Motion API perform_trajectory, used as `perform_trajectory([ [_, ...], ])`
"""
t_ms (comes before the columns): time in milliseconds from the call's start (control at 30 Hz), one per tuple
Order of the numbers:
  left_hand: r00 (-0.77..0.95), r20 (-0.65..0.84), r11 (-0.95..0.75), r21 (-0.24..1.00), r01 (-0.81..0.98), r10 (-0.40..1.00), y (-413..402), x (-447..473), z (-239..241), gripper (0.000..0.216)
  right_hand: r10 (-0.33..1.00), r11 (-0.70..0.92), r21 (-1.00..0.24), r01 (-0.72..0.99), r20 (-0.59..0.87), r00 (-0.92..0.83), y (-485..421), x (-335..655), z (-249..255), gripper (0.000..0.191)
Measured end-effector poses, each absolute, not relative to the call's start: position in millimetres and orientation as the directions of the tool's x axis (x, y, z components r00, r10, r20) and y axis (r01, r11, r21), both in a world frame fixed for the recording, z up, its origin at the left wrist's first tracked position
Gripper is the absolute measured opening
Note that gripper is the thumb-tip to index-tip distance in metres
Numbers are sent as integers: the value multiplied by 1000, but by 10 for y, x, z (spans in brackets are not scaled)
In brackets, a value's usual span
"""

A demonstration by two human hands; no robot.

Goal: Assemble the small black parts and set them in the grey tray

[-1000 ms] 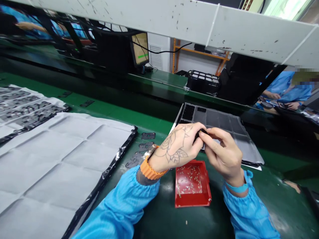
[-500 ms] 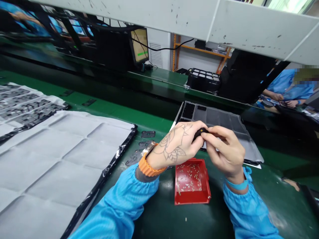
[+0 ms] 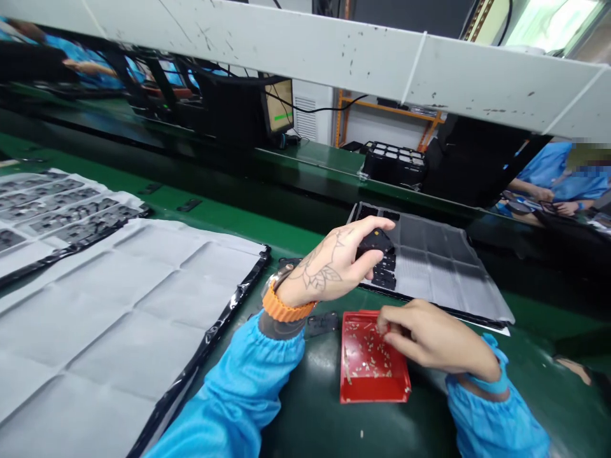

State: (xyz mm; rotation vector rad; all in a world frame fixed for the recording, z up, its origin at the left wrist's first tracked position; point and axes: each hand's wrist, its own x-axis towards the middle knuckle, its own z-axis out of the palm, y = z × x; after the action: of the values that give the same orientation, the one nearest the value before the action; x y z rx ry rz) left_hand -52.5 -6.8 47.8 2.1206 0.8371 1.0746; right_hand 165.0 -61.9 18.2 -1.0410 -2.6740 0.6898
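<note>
A flat black plastic part [image 3: 379,242] with a small yellow spot is gripped between the thumb and fingers of my left hand [image 3: 334,264], raised over the table. My right hand [image 3: 424,334] is at the red tray [image 3: 375,389], its thumb and fingertips bent together above the tray's right side. Many tiny pale pieces [image 3: 365,356] lie scattered inside that tray. Whether a piece is between my right fingertips is too small to tell. Just beyond my left hand, several black parts [image 3: 384,275] sit in a compartmented sheet tray [image 3: 429,261].
A large white compartmented sheet [image 3: 119,318] with black wrapped edges covers the left side. Behind it, another sheet holds grey parts [image 3: 71,210]. Loose black parts [image 3: 322,323] lie near my left wrist. A pale beam [image 3: 305,41] crosses overhead. A co-worker [image 3: 548,178] sits at the far right.
My right hand has left the black part and moved down to the red tray. My left hand keeps the part, now turned so more of its face shows. The view has shifted slightly.
</note>
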Motion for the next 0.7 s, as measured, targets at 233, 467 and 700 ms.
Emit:
perform_trajectory([
  [233,387,504,-617,742,263,772,-54,-336,392,56,687,681,-555,478,258,-679,-606,1814,248,25],
  [467,478,411,-565,790,239,776,-142,-132,354,17,425,675,-235,699,899,-108,-580,1722,162,16],
  [700,616,327,-453,890,54,717,-187,-159,349,35,364,670,-85,737,903,-227,-504,1656,105,27],
])
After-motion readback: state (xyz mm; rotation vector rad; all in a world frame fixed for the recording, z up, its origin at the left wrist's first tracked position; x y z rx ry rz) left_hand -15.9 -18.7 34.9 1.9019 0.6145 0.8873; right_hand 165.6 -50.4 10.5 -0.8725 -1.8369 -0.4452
